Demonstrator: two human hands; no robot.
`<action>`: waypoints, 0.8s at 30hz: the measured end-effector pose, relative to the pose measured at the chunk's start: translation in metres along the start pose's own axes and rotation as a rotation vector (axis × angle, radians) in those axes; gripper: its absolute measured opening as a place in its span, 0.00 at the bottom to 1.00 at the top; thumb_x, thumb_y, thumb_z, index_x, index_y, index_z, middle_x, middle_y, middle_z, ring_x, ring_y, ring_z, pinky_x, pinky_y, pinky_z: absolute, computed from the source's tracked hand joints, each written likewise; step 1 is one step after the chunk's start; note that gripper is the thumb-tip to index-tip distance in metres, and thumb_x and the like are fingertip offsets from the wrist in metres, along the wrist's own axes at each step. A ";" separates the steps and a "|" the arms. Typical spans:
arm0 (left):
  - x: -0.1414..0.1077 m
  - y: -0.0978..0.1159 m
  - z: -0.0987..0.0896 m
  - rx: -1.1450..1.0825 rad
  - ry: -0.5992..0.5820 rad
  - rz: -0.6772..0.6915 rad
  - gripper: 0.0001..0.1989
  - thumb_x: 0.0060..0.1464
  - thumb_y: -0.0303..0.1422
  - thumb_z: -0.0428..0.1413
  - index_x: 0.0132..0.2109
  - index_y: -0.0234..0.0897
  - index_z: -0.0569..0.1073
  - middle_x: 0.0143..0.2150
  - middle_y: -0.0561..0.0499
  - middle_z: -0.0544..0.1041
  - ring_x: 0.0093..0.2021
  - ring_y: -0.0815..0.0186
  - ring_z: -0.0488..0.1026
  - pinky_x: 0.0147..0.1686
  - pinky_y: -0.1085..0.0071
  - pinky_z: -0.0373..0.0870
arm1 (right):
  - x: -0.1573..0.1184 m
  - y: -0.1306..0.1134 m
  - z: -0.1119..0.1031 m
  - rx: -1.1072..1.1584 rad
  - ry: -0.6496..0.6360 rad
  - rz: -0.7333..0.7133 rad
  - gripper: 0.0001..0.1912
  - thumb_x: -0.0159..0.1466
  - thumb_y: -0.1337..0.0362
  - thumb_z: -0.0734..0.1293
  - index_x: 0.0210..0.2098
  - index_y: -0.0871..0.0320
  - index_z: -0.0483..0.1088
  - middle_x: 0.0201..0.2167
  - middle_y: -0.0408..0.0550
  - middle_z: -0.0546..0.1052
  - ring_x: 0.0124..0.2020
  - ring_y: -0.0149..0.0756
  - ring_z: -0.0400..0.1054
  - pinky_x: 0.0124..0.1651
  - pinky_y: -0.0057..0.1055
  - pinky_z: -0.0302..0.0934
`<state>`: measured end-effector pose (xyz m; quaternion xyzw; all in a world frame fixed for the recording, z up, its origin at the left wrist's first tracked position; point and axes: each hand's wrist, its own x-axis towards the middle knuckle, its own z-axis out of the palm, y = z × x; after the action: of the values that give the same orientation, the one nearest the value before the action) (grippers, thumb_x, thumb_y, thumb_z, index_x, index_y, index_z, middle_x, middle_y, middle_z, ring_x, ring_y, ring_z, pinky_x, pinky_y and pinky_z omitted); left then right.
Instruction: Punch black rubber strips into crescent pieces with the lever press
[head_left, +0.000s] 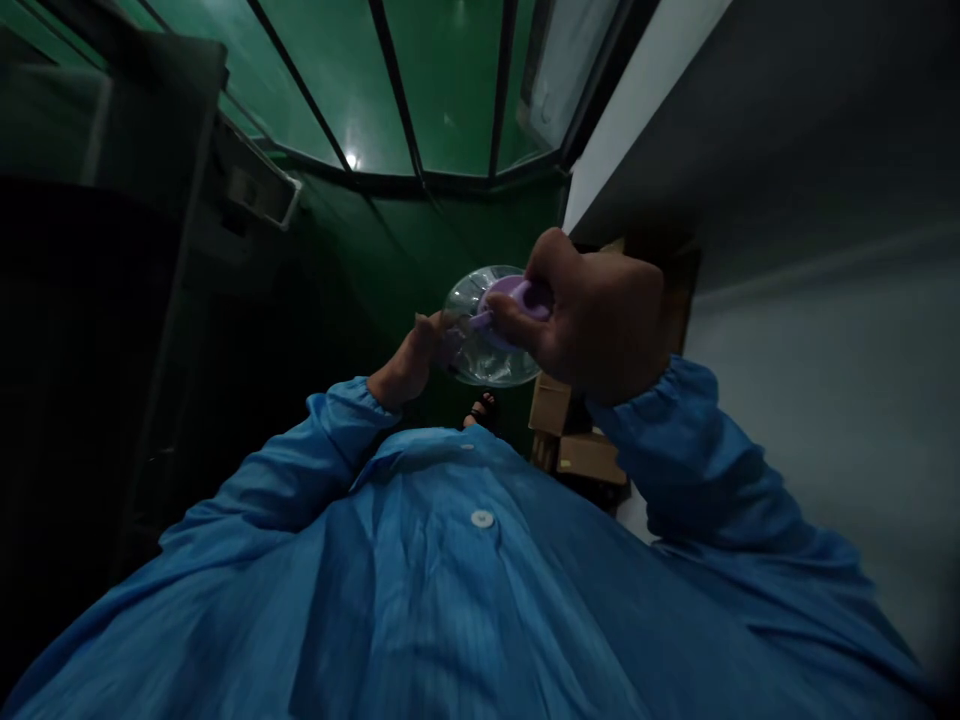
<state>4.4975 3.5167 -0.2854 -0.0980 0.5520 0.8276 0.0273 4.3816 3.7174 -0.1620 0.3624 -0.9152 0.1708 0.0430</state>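
Observation:
A clear, round bottle (487, 362) with a purple lid (504, 300) is in front of my body, seen from above. My left hand (412, 362) grips the side of the bottle, its fingers partly hidden behind the clear wall. At the top, my right hand (600, 315) is closed on the purple lid, with thumb and index finger at the lid's raised part. Both arms are in blue sleeves.
Cardboard boxes (592, 458) stand low at the right, beside a pale wall (810, 400). Dark-framed glass panels (450, 90) cross the far side over a green floor. A dark cabinet-like structure (150, 130) is at the left.

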 end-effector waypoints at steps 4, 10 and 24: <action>-0.007 -0.003 -0.002 -0.026 0.042 -0.029 0.44 0.55 0.76 0.52 0.44 0.36 0.81 0.33 0.43 0.79 0.41 0.49 0.83 0.37 0.60 0.78 | -0.002 0.000 0.002 0.070 -0.047 -0.008 0.31 0.73 0.37 0.61 0.54 0.57 0.74 0.32 0.49 0.78 0.35 0.38 0.70 0.41 0.38 0.57; -0.024 0.002 -0.009 0.016 0.060 0.030 0.46 0.54 0.78 0.50 0.45 0.37 0.81 0.31 0.44 0.77 0.35 0.52 0.80 0.33 0.62 0.75 | 0.002 -0.013 0.009 0.043 -0.035 -0.099 0.31 0.72 0.36 0.63 0.54 0.58 0.73 0.30 0.46 0.76 0.34 0.36 0.68 0.40 0.36 0.54; 0.007 0.037 -0.021 0.283 0.006 0.352 0.36 0.58 0.68 0.62 0.41 0.35 0.80 0.33 0.48 0.76 0.31 0.64 0.70 0.32 0.68 0.67 | 0.024 -0.025 -0.011 0.014 0.189 -0.140 0.27 0.71 0.38 0.66 0.44 0.57 0.77 0.25 0.42 0.76 0.27 0.31 0.66 0.34 0.33 0.46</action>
<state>4.4877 3.4828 -0.2608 0.0021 0.6713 0.7336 -0.1055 4.3807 3.6887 -0.1403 0.4081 -0.8783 0.2070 0.1385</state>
